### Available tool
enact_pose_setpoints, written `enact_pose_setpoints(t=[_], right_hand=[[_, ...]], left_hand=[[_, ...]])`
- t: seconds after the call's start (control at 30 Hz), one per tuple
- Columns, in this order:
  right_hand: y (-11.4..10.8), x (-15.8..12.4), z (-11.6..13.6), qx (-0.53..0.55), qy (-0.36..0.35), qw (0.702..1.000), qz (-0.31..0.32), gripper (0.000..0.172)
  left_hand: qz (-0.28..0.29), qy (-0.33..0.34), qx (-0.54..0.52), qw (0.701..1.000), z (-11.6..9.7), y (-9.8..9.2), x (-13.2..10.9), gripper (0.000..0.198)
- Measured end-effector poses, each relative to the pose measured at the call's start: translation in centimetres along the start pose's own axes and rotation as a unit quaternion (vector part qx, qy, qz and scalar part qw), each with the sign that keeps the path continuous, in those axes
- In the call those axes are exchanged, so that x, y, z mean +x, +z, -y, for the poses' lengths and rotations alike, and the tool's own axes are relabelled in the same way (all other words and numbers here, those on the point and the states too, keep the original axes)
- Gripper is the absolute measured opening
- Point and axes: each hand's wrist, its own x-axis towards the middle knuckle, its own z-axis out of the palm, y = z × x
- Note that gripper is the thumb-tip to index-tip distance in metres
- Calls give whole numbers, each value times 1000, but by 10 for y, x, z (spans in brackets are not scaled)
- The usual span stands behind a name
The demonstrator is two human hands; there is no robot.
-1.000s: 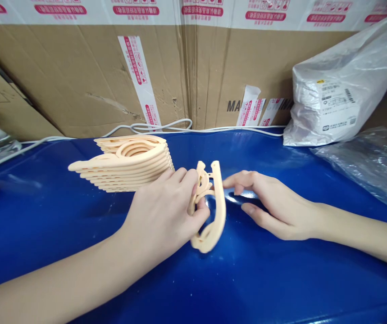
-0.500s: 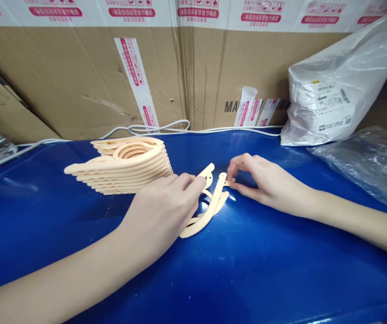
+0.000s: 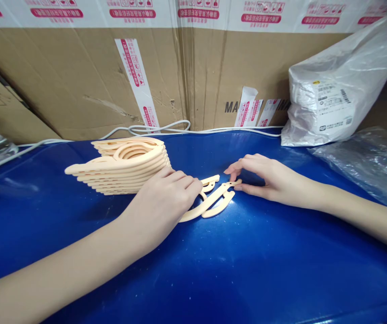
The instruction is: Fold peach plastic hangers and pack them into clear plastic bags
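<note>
A cream plastic folding hanger [image 3: 218, 194] lies low over the blue table, its curved arms folded close together. My left hand [image 3: 168, 198] is closed round its left part, hiding that end. At the hanger's right tip, my right hand [image 3: 259, 177] has a small end tab between thumb and fingers, with the index finger lifted off it. Close behind my left hand stands a neat stack of matching cream folding hangers [image 3: 129, 166].
Cardboard boxes [image 3: 88, 76] line the back of the blue table [image 3: 213, 279]. A white cable [image 3: 159, 128] runs along their foot. At the right stand a white plastic-wrapped package [image 3: 331, 103] and a crumpled clear plastic bag [image 3: 372, 166].
The hanger's arms have tilted flatter and swung towards the right. My right hand has shifted slightly right, its index finger lifting. My left hand has moved slightly left; the stack stays put.
</note>
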Motion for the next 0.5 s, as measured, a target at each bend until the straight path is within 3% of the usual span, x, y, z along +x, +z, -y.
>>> enact_pose_setpoints(t=[0.27,0.5], right_hand=[[-10,-1,-12,-15,-19,999,22,26],[-7,-2,17,-81,-70,994,18,34]], left_hand=[[-26,31,66,997,-2,0,1,17],[-45,42,116,991,1,-1,3,20]])
